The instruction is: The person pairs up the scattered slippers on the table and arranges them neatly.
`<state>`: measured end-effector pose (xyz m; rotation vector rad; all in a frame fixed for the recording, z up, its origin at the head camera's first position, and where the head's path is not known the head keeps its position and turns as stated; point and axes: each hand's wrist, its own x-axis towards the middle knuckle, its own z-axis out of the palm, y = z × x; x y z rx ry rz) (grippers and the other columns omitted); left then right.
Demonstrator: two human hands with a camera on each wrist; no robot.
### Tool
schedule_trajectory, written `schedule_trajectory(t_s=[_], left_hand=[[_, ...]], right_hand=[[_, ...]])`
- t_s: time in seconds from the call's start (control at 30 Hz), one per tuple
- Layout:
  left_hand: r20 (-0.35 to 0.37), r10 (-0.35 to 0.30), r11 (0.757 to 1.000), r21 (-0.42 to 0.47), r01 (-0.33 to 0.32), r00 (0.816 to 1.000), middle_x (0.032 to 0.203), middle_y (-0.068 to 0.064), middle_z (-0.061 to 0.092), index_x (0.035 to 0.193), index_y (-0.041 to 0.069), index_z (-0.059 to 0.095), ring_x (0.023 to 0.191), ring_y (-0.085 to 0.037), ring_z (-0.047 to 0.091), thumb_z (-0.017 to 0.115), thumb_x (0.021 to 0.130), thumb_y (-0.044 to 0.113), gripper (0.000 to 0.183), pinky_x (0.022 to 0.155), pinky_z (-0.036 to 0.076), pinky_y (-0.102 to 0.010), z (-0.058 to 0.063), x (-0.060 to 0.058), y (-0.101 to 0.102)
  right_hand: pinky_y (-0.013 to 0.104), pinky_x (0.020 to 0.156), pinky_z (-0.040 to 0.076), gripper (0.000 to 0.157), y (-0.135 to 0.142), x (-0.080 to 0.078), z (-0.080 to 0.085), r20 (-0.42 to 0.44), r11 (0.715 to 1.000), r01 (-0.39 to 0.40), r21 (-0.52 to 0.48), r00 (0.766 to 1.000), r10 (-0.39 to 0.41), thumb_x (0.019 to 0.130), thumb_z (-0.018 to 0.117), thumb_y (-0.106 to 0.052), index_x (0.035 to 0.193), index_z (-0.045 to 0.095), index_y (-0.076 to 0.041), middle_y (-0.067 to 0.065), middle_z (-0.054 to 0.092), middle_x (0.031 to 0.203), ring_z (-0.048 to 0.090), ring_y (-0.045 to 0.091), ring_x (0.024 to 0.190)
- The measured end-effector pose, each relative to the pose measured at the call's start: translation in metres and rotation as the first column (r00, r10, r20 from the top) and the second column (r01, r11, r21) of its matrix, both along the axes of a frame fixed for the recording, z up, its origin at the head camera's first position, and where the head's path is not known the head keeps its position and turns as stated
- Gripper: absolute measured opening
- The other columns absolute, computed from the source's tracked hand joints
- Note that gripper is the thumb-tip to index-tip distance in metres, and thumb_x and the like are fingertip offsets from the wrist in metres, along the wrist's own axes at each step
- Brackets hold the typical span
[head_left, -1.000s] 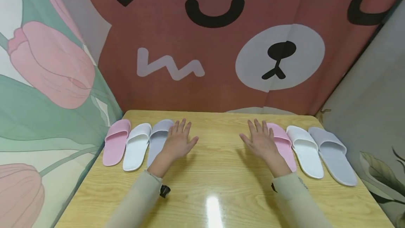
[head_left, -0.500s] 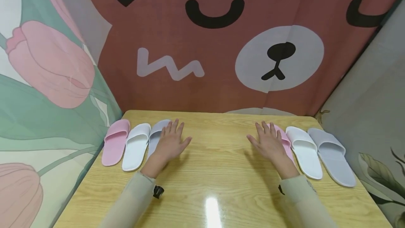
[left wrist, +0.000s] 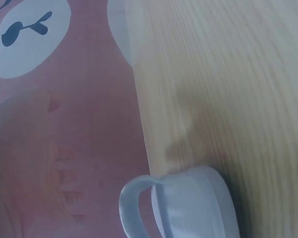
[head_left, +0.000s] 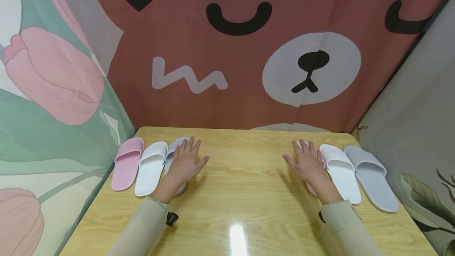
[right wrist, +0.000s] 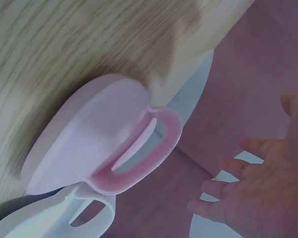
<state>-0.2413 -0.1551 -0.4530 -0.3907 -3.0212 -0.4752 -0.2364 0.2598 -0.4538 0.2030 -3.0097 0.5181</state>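
My left hand [head_left: 184, 164] hovers with spread fingers over a grey slipper [head_left: 172, 150] and hides much of it. A white slipper [head_left: 146, 177] and a pink slipper [head_left: 126, 173] lie further left. On the other side, my right hand [head_left: 309, 164] is held palm down above a second pink slipper [right wrist: 89, 134], largely covering it in the head view. Beside that one are another white slipper [head_left: 344, 183] and another grey slipper [head_left: 378, 187]. Both hands hold nothing. In the wrist views the fingers appear apart from the slippers.
The slippers lie on a wooden table [head_left: 234, 185], in a row of three at each side. A reddish curtain [head_left: 245, 106] with a bear face hangs behind the far edge. Patterned cloths close off the left [head_left: 78, 145] and right [head_left: 408, 110] sides.
My hands have moved apart, the left one leftward and the right one rightward, each further over its nearest slipper. The slippers stay in place on the table; the head view has shifted slightly.
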Motion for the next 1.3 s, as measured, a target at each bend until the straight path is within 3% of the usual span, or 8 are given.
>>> schedule_trajectory(t_s=[0.2,0.57,1.3], left_hand=[[-0.014,0.003,1.0,0.021,-0.003,1.0,0.167,-0.021,0.017,0.159,0.004,0.029,0.153,-0.045,0.013,0.044,0.104,0.053,0.075,0.12,0.01,-0.064,-0.006,0.003,-0.01],[-0.058,0.011,1.0,0.015,-0.01,0.998,0.164,-0.025,0.023,0.156,0.0,0.033,0.151,-0.047,0.017,0.047,0.104,0.051,0.074,0.118,0.014,-0.067,-0.004,0.004,-0.026],[-0.029,0.082,0.996,0.035,-0.081,0.996,0.163,-0.028,0.021,0.156,-0.001,0.032,0.149,-0.051,0.016,0.051,0.102,0.047,0.074,0.118,0.012,-0.068,-0.004,0.009,-0.052]], right_hand=[[0.075,0.113,0.003,0.078,0.006,0.002,-0.005,0.012,1.0,0.011,0.005,1.0,-0.011,0.104,0.039,-0.059,0.155,0.031,0.0,0.031,0.017,0.162,0.005,0.057,0.148],[0.077,0.111,0.009,0.075,0.015,0.004,-0.001,-0.013,1.0,0.023,0.011,1.0,-0.023,0.105,0.043,-0.054,0.153,0.035,0.003,0.034,0.021,0.159,0.009,0.059,0.146],[0.077,0.11,0.01,0.077,0.046,0.007,-0.003,-0.005,0.998,0.067,-0.012,0.998,-0.067,0.103,0.047,-0.053,0.152,0.033,0.005,0.038,0.02,0.157,0.01,0.063,0.143]])
